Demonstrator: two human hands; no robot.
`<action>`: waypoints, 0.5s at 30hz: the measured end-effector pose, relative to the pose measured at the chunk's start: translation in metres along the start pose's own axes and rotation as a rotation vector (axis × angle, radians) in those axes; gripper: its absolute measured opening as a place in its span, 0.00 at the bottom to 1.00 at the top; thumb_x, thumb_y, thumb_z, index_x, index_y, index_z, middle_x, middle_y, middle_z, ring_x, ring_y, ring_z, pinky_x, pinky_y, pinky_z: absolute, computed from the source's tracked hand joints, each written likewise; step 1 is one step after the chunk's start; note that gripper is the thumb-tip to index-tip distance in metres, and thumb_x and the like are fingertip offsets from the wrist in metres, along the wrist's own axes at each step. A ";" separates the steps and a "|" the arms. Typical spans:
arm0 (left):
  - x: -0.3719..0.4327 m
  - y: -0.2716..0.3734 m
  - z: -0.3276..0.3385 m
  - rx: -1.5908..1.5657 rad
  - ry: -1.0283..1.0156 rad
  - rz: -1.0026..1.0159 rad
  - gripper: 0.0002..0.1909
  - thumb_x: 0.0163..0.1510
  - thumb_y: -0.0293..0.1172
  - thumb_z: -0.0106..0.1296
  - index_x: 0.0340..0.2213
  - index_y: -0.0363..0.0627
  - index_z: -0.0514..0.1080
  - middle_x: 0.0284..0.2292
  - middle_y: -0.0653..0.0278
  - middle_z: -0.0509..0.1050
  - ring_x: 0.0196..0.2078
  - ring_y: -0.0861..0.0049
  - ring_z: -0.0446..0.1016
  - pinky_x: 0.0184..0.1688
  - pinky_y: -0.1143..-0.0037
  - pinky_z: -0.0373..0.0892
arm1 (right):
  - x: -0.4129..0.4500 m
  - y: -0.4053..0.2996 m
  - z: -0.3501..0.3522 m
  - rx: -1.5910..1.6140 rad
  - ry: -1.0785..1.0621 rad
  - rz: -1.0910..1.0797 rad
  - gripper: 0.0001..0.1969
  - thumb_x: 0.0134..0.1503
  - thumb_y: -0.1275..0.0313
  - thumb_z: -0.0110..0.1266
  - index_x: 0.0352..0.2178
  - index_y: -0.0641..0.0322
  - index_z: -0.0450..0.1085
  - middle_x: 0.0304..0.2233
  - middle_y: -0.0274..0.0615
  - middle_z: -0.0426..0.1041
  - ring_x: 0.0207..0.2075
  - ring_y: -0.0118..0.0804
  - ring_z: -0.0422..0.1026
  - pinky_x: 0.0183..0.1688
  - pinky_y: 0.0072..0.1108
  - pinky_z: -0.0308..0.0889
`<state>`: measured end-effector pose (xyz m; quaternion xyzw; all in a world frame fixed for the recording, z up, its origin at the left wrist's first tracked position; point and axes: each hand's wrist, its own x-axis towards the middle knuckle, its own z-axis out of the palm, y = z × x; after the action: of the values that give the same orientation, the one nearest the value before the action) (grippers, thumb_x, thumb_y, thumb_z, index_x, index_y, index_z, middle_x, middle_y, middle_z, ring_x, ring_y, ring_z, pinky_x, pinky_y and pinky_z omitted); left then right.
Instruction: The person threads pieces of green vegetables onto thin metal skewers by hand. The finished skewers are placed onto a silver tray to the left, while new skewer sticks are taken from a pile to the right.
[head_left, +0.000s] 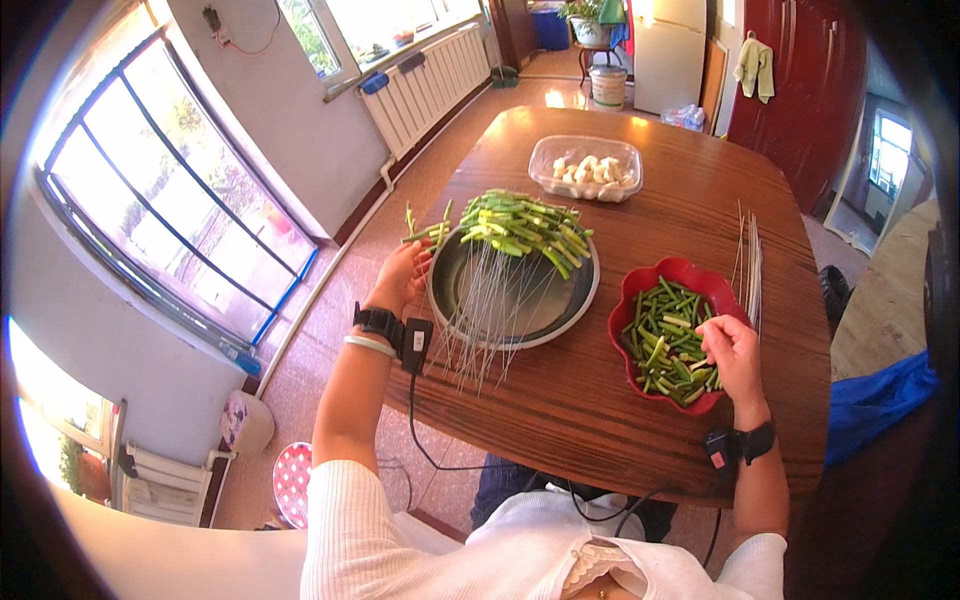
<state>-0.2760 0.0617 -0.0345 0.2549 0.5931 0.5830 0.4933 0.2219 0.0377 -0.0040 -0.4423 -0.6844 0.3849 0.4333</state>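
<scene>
My left hand (405, 271) is at the left rim of a round metal pan (592, 300), holding a skewer threaded with short green stems (429, 231). Across the pan lie many thin skewers (484, 315), their far ends loaded with cut green stems (521, 225). Over the right side of a red scalloped bowl (621, 319) is my right hand (729, 351), fingertips pinched together at the loose cut green stems (667, 337); it seems to pinch a piece, though the fingers partly hide it. Bare skewers (752, 270) lie behind the bowl, to its right.
A clear plastic tub (544, 169) of pale pieces, perhaps mushrooms or garlic, stands towards the wooden table's (690, 195) far end. Black cables (450, 468) run from my wrist devices past the near table edge. A blue cloth (877, 405) lies at the right.
</scene>
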 end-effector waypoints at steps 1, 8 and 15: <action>-0.004 0.002 0.002 -0.001 0.006 -0.012 0.11 0.56 0.36 0.37 0.37 0.48 0.67 0.30 0.68 0.68 0.33 0.78 0.67 0.35 0.78 0.66 | 0.000 0.000 0.000 -0.007 0.000 0.001 0.10 0.54 0.69 0.45 0.24 0.67 0.68 0.15 0.29 0.63 0.16 0.16 0.59 0.18 0.11 0.55; -0.009 0.009 0.009 0.135 0.078 0.077 0.11 0.54 0.33 0.38 0.36 0.44 0.66 0.27 0.67 0.68 0.31 0.80 0.67 0.33 0.79 0.64 | 0.000 0.003 0.007 -0.015 -0.006 0.005 0.12 0.54 0.67 0.46 0.25 0.66 0.68 0.15 0.29 0.63 0.16 0.17 0.59 0.18 0.11 0.55; 0.043 0.006 -0.031 0.719 -0.082 0.235 0.10 0.45 0.31 0.49 0.32 0.44 0.69 0.18 0.71 0.65 0.18 0.84 0.62 0.17 0.82 0.58 | 0.005 0.000 0.009 0.012 0.017 -0.128 0.08 0.52 0.71 0.48 0.25 0.66 0.70 0.16 0.32 0.66 0.19 0.21 0.63 0.20 0.15 0.59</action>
<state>-0.3217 0.0866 -0.0469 0.5011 0.7064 0.3797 0.3252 0.2122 0.0411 -0.0054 -0.3983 -0.7054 0.3567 0.4654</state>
